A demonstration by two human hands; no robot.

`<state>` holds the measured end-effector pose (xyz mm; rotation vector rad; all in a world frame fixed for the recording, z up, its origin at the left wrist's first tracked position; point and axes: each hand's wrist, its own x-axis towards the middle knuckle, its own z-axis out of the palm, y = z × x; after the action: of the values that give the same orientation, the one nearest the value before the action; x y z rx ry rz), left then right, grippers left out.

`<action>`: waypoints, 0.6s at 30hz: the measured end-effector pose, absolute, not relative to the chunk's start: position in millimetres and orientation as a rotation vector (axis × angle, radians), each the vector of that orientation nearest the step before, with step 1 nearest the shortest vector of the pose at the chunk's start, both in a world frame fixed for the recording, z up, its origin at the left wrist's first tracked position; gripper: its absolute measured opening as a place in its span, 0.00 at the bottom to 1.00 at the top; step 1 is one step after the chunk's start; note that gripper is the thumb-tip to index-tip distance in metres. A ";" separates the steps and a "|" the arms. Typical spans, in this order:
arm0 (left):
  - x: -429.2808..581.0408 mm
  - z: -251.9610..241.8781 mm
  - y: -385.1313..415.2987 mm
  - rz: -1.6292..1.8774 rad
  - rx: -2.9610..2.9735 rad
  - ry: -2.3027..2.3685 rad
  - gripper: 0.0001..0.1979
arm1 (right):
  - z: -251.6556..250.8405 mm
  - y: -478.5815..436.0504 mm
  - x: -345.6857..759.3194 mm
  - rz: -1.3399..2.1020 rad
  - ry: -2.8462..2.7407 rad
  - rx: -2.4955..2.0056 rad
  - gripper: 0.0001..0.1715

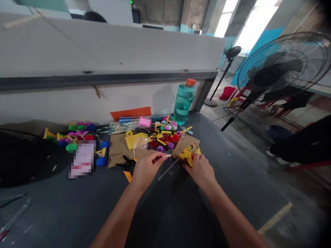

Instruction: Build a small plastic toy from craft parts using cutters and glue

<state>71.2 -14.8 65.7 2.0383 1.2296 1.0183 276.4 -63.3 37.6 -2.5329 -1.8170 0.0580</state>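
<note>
My left hand (pixel 148 168) is closed, pinching a small pale stick piece (pixel 167 156) between thumb and fingertips. To its right, my right hand (pixel 202 171) curls its fingers against a yellow object with coloured markings (pixel 186 155); its exact kind is unclear and part of it lies under the fingers. The yellow object rests by a small piece of cardboard (pixel 181 143). A thin translucent stick (pixel 168 169) lies on the dark table between my hands. Black-handled cutters (pixel 126 161) lie left of my left hand, near an orange strip (pixel 127 176).
Behind my hands lies a pile of colourful plastic parts (pixel 165 132) on a cardboard sheet (pixel 116 146). A teal bottle (pixel 182 105) stands at the back by a white partition (pixel 103 48). Assembled toys (pixel 77 134) and a black bag (pixel 20 158) sit left. A fan (pixel 271 74) stands right.
</note>
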 end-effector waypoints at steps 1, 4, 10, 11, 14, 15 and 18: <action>75.0 62.7 -15.9 1.002 2.030 1.218 0.08 | 36.8 -61.9 276.6 0.058 -1.826 -2.507 0.30; 82.7 53.9 -17.7 0.998 2.001 1.190 0.10 | 36.6 -58.4 278.6 0.086 -1.832 -2.443 0.30; 98.5 33.9 -20.5 1.064 1.963 1.209 0.09 | 35.2 -60.5 285.8 0.168 -1.797 -2.345 0.29; 102.3 31.3 -20.9 1.079 1.963 1.217 0.09 | 34.5 -60.8 287.3 0.188 -1.786 -2.333 0.29; 112.8 29.9 -19.5 1.068 1.987 1.221 0.08 | 32.1 -60.7 291.8 0.277 -1.754 -2.279 0.27; 115.1 32.1 -17.9 1.052 1.995 1.215 0.08 | 31.4 -60.4 293.2 0.301 -1.744 -2.250 0.25; 116.5 43.8 -9.9 1.070 1.969 1.200 0.09 | 30.8 -59.1 297.7 0.322 -1.694 -2.150 0.19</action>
<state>116.5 -9.9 43.8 1.9691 1.1996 1.0695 297.7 -59.1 30.8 -2.1504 -1.6939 0.3223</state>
